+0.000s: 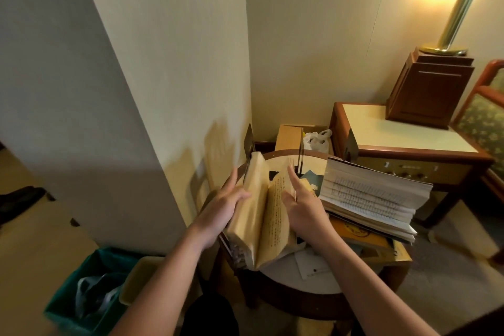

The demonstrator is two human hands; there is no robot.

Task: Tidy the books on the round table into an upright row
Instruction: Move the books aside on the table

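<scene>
Cream walls (pixel 169 35), lit brass lamp (pixel 461 5), wooden cabinet (pixel 403 142).

**No legible text anywhere**

Columns of printed characters run down the open page of the yellowed book (pixel 275 213) at 6 o'clock on the counter (pixel 327 285). More lines cross the stack of books (pixel 373 196) at 3 o'clock. All are too blurred to read.

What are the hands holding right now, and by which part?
The open yellowed book, pressed between flat hands: left hand on its outer left side, right hand against the right-hand pages. Fingers look straight, not curled round it.
</scene>
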